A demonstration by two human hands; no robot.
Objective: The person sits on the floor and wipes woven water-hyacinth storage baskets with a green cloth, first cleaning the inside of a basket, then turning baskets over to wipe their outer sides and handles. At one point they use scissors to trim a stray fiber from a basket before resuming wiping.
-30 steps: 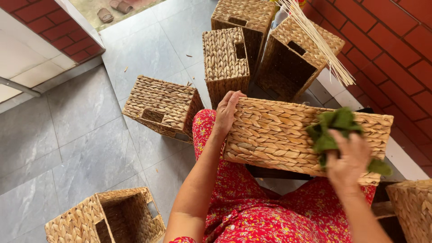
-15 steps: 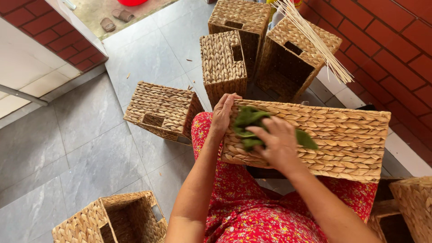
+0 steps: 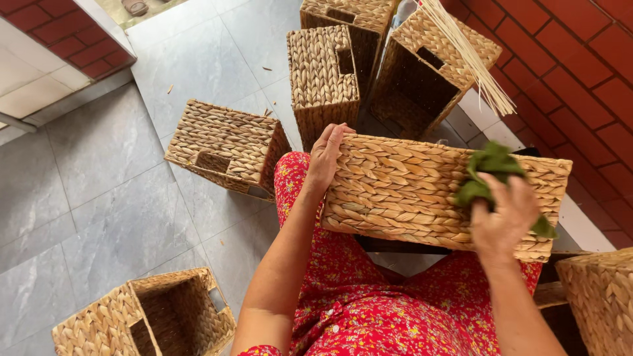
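— What's underfoot here?

— A floor (image 3: 105, 165) of large grey tiles fills the left and middle of the frame, with a few bits of straw scattered near the top centre. A red brick wall (image 3: 580, 72) runs down the right edge, and more red brick (image 3: 59, 33) sits in the upper left above a pale ledge.

— And where's the basket being handled?

— The basket (image 3: 409, 191) lies on its side across the person's lap, centre right of the frame, over a red flowered dress (image 3: 369, 310). The left hand (image 3: 326, 155) lies flat with fingers extended against its left end, steadying it rather than clasping it. The right hand (image 3: 504, 217) has its grip closed on a green cloth (image 3: 491, 175), pressed to the basket's right part.

— What else stands around?

— Woven boxes of the same kind. One (image 3: 224, 148) lies tipped on the floor left of centre, just beside the knee. Another (image 3: 148, 320) sits open at the lower left. Three (image 3: 323, 72) crowd the top centre, one (image 3: 428, 66) of them open toward the camera. A bundle of pale reeds (image 3: 471, 56) slants over it at the upper right. Part of another (image 3: 600, 296) shows at the lower right edge.
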